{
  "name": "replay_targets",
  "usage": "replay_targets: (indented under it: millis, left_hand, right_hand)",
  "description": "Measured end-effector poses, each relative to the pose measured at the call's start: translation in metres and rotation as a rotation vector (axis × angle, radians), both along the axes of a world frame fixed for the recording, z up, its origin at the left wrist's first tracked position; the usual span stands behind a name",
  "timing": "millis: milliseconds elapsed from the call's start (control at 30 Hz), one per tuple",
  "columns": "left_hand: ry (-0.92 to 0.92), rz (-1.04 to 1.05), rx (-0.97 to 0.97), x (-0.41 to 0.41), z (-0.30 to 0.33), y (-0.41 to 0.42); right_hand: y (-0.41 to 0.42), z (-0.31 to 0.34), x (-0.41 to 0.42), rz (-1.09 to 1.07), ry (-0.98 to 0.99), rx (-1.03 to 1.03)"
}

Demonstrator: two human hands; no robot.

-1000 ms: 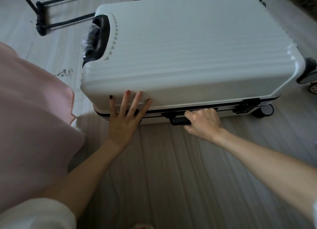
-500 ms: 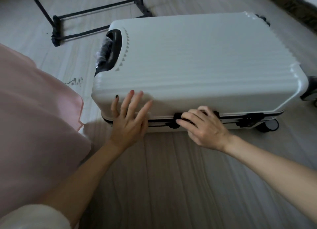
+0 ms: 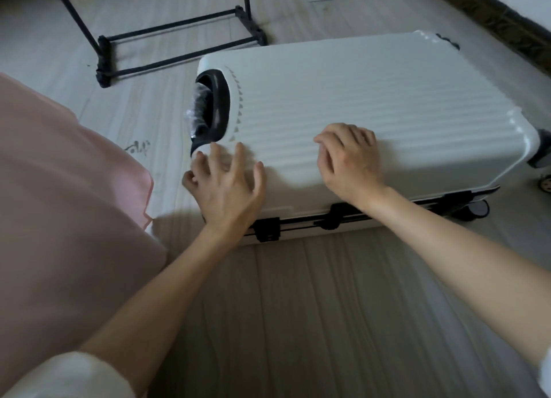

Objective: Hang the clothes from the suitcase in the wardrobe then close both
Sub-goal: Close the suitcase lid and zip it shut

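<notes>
- Suitcase (image 3: 357,123) lies flat and closed on the floor (image 3: 328,308), from centre toward 2 o'clock.
- Left hand (image 3: 226,188) spread open on its near corner; right hand (image 3: 348,159) rests loosely curled on the lid, holding nothing.
- Hard, ribbed, likely slippery shell: lift at the near seam by the latches (image 3: 267,229).

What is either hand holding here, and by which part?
Nothing is held. The left hand and the right hand both rest, fingers spread, on the closed lid of the suitcase.
</notes>
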State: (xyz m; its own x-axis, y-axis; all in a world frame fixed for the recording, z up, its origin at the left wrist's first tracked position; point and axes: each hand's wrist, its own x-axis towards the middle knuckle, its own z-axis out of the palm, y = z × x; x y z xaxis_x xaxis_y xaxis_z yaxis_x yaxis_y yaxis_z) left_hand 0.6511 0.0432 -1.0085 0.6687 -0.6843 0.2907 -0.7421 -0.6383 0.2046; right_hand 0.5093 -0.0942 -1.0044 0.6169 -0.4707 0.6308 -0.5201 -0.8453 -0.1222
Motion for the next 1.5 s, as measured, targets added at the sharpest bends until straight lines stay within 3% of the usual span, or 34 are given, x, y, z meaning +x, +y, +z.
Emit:
replay_targets:
  millis: [67,133,233,333,400,600,700,833,933,1033,1200,1500]
  left_hand:
    - [-0.1,-0.082,-0.064,0.0,0.012,0.003]
    - [-0.051,-0.164,-0.127,0.013,0.032,-0.001]
    - [0.137,-0.189,-0.077,0.051,0.038,-0.022]
    - [0.487,-0.131,0.028,0.077,0.027,-0.036]
    - [0.548,-0.144,0.065,0.077,0.022,-0.038]
    - [0.277,-0.205,0.175,0.03,0.033,-0.015]
    - [0.18,-0.312,0.322,-0.017,0.047,0.008]
    - [0.246,-0.671,0.454,-0.051,0.066,0.035]
    - [-0.007,-0.854,0.604,-0.053,0.068,0.041]
    - [-0.233,-0.79,0.667,-0.054,0.062,0.031]
    - [0.012,-0.744,0.875,-0.071,0.076,0.003]
    - [0.148,-0.941,0.865,-0.152,0.182,-0.009]
  right_hand:
    - [-0.002,0.006,-0.001,0.051,0.006,0.067]
    - [0.002,0.011,0.001,0.15,0.061,0.116]
    - [0.015,0.015,0.008,0.258,0.191,0.144]
    - [0.02,0.009,0.009,0.272,0.305,0.196]
    - [0.019,0.007,0.007,0.263,0.307,0.225]
    - [0.032,0.015,-0.016,0.206,0.107,0.17]
    - [0.045,0.025,-0.04,0.069,0.172,0.23]
    - [0.061,0.042,-0.069,-0.064,0.327,0.344]
    - [0.074,0.05,-0.087,-0.085,0.405,0.451]
    - [0.085,0.053,-0.103,-0.055,0.443,0.553]
    - [0.092,0.07,-0.118,-0.002,0.46,0.732]
    - [0.09,0.165,-0.173,-0.314,0.298,0.848]
